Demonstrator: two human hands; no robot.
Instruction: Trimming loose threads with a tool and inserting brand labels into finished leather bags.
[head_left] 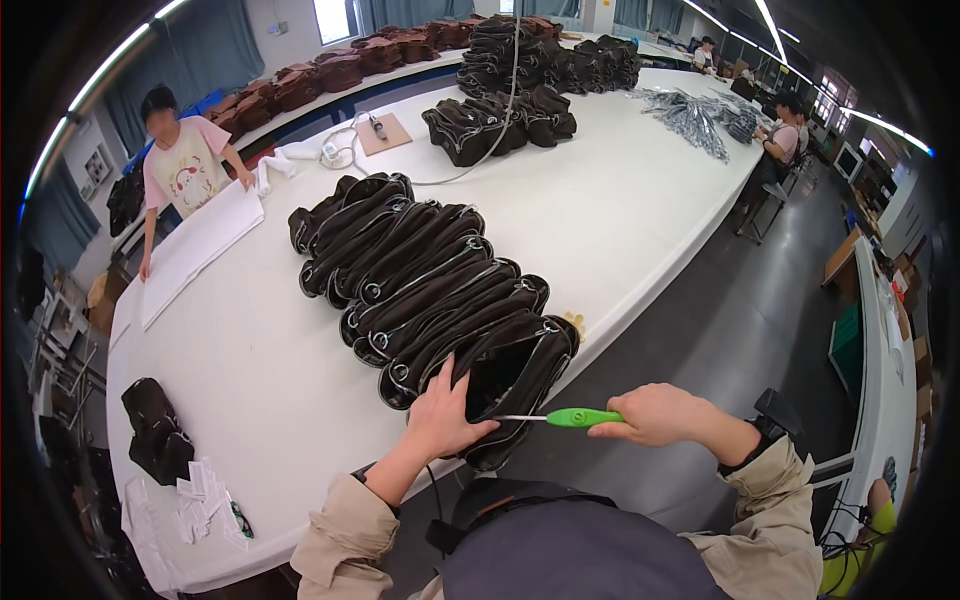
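A row of black fabric bags (430, 270) with silvery edging and small metal rings lies packed together on the white table. The nearest bag (545, 365) gapes at the table's front edge. My left hand (440, 415) lies on its near side, fingers spread and thumb stretched toward the opening. In my right hand (650, 415) is a tool with a green handle (583, 417) and a thin metal shaft (520, 417). The shaft points left, and its tip reaches the bag next to my left thumb. I cannot make out the tip itself.
Across the table at the left, a person (185, 160) handles white sheet material (205, 250). A black bundle (157, 430) and white strips (205, 505) lie near left. More black bags (500, 125), a cable (460, 180) and silvery strips (690, 115) are farther back. Another person (785, 135) sits at the right edge.
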